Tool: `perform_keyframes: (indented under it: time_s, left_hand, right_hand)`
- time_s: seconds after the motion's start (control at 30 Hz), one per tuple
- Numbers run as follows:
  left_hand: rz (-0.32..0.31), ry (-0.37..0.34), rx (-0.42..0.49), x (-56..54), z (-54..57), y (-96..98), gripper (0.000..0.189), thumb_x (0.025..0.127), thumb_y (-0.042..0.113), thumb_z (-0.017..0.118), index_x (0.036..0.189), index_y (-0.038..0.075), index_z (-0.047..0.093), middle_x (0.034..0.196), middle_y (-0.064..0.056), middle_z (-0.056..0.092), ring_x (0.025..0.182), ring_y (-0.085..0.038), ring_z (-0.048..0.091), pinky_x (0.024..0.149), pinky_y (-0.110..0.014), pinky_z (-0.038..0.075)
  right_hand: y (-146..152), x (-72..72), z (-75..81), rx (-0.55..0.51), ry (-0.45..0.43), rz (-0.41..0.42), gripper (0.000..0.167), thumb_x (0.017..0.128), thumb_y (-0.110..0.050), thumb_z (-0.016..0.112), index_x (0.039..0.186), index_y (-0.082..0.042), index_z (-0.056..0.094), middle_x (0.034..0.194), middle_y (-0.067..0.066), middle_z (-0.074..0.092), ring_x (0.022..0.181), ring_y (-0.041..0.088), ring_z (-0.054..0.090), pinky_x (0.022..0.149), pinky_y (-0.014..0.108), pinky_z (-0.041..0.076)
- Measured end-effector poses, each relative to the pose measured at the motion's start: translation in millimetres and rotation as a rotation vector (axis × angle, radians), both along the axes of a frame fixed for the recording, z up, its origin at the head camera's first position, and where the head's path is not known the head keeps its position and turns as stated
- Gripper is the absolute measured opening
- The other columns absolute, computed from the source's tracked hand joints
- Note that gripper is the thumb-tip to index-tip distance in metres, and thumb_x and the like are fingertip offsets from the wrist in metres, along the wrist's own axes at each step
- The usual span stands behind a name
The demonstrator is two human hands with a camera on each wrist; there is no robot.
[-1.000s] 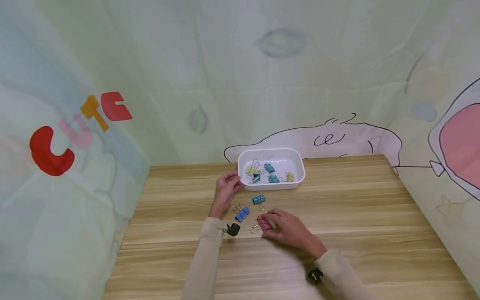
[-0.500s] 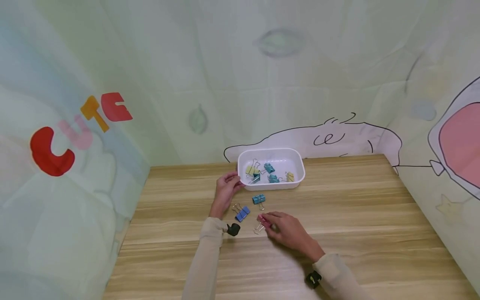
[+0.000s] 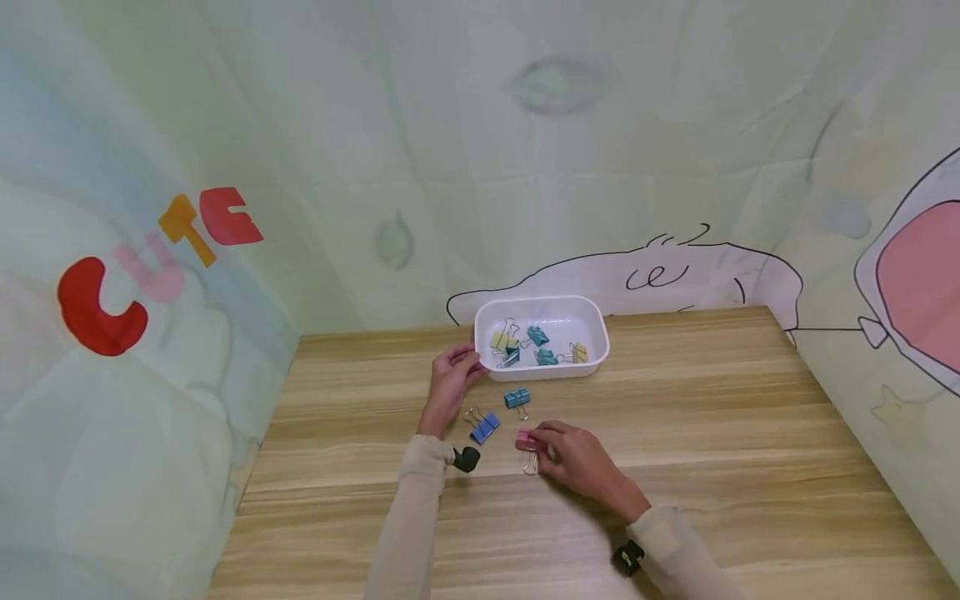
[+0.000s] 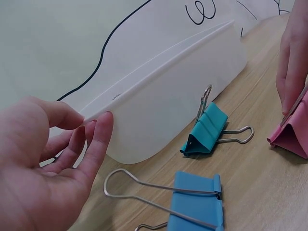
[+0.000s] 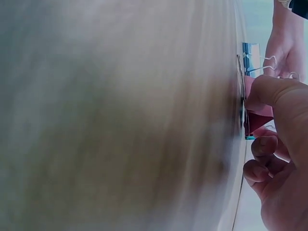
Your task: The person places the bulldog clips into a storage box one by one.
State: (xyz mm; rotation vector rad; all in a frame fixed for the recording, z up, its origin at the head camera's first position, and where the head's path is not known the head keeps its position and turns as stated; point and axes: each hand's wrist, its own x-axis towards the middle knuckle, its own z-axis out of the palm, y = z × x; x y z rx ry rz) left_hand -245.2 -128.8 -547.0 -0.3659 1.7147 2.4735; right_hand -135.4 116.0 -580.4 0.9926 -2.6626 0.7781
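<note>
Two binder clips, one teal point(image 3: 517, 398) and one blue point(image 3: 485, 428), lie on the wood-grain table point(image 3: 360, 517) between my hands. My right hand point(image 3: 581, 458) pinches a pink binder clip point(image 3: 526, 441) between thumb and fingers, with the wire handle that shows in the head view pointing back toward me. I cannot tell whether the clip touches the wood. It sits nearer me than the teal clip, to the right of the blue one.

My left hand point(image 3: 452, 379) pinches the near left corner of the white plastic tray point(image 3: 543, 375) at its rim. Inside the tray are two yellow clips point(image 3: 579, 353) and three teal-coloured clips point(image 3: 537, 335). Outside, the teal clip sits just in front of the tray wall, apart from it, one wire handle raised. Behind the tray hangs a pale printed backdrop point(image 3: 337, 167).
</note>
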Motion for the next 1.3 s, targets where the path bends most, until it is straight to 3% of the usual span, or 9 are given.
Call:
perform_keyframes:
  time_s: [0.27, 0.5, 0.63, 0.9, 1.13, 1.3]
  left_hand:
    - [-0.003, -0.001, -0.005, -0.2, 0.0, 0.0, 0.037, 0.104, -0.004, 0.056, 0.139, -0.014, 0.049, 0.132, -0.032, 0.051, 0.104, -0.031, 0.065, 0.088, -0.029, 0.064]
    - [-0.003, 0.005, -0.008, 0.1, -0.9, -0.3, 0.039, 0.103, -0.003, 0.057, 0.14, -0.015, 0.049, 0.135, -0.034, 0.05, 0.104, -0.031, 0.065, 0.088, -0.028, 0.064]
    - [-0.003, 0.004, -0.012, 0.7, -0.8, -0.4, 0.039, 0.103, -0.003, 0.058, 0.14, -0.014, 0.049, 0.135, -0.034, 0.05, 0.105, -0.031, 0.065, 0.09, -0.029, 0.063]
    - [-0.012, 0.02, -0.009, 0.6, -1.5, -1.3, 0.04, 0.103, -0.002, 0.058, 0.141, -0.014, 0.049, 0.135, -0.033, 0.051, 0.107, -0.033, 0.064, 0.092, -0.031, 0.063]
    - [-0.016, 0.02, 0.002, 0.5, -2.4, -1.9, 0.039, 0.103, -0.002, 0.058, 0.139, -0.014, 0.05, 0.133, -0.032, 0.052, 0.104, -0.031, 0.065, 0.09, -0.03, 0.063]
    - [-0.014, 0.023, -0.004, 0.2, -1.5, -1.6, 0.038, 0.104, -0.003, 0.056, 0.139, -0.015, 0.048, 0.132, -0.033, 0.051, 0.103, -0.031, 0.065, 0.088, -0.03, 0.064]
  right_hand:
    - [3.8, -3.7, 6.2, -0.009, -0.019, 0.009, 0.038, 0.081, -0.007, 0.081, 0.119, -0.007, 0.077, 0.114, 0.005, 0.073, 0.081, 0.011, 0.064, 0.074, 0.033, 0.063]
    - [9.1, -17.2, 28.0, -0.038, 0.034, 0.024, 0.037, 0.085, -0.007, 0.083, 0.121, -0.008, 0.077, 0.113, 0.004, 0.073, 0.085, 0.014, 0.067, 0.074, 0.031, 0.063]
    - [14.7, -29.5, 42.6, -0.057, 0.062, 0.006, 0.036, 0.086, -0.007, 0.083, 0.121, -0.008, 0.077, 0.115, 0.007, 0.073, 0.082, 0.015, 0.066, 0.069, 0.029, 0.062]
    - [26.0, -63.4, 77.3, -0.075, 0.15, -0.036, 0.031, 0.087, -0.006, 0.083, 0.117, -0.006, 0.079, 0.11, 0.01, 0.075, 0.084, 0.021, 0.069, 0.068, 0.036, 0.062]
    - [31.5, -88.8, 111.9, -0.054, 0.115, -0.093, 0.03, 0.091, -0.006, 0.078, 0.121, -0.005, 0.078, 0.114, 0.012, 0.073, 0.076, 0.026, 0.064, 0.06, 0.031, 0.053]
    - [32.2, -102.2, 128.8, -0.066, 0.082, -0.112, 0.031, 0.093, -0.008, 0.077, 0.124, -0.004, 0.076, 0.117, 0.014, 0.071, 0.08, 0.027, 0.064, 0.064, 0.033, 0.058]
